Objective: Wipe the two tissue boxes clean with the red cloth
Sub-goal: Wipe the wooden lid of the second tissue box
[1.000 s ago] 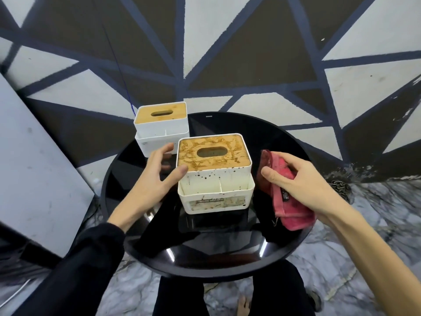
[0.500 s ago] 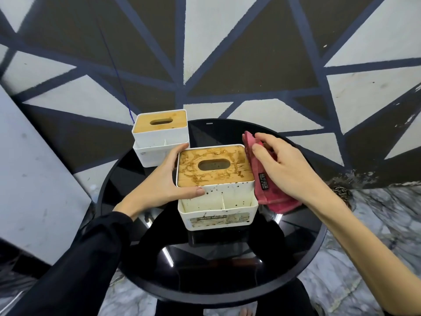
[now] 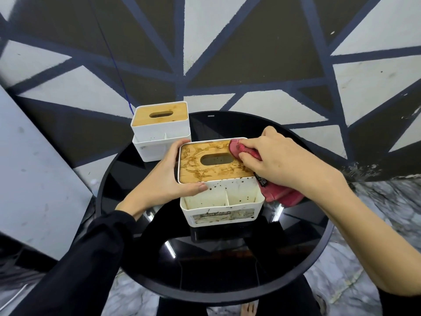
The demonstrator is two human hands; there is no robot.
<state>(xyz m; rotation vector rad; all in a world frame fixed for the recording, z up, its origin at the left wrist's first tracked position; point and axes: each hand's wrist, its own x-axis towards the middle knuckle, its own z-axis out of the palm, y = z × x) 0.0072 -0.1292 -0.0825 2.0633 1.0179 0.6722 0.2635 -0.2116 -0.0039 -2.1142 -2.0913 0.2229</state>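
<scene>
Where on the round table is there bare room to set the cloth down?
Bare: the black table in front of the near tissue box, and its far right rim behind the right hand. Crowded: the left, where the left hand grips that box below the far tissue box.

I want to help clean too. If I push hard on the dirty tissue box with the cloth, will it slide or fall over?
Probably it slides rather than tips: the near tissue box looks squat, and the black table looks glossy. That may be why the left hand grips its side while the right hand presses the red cloth on top. It seems stiff and fairly light.
</scene>
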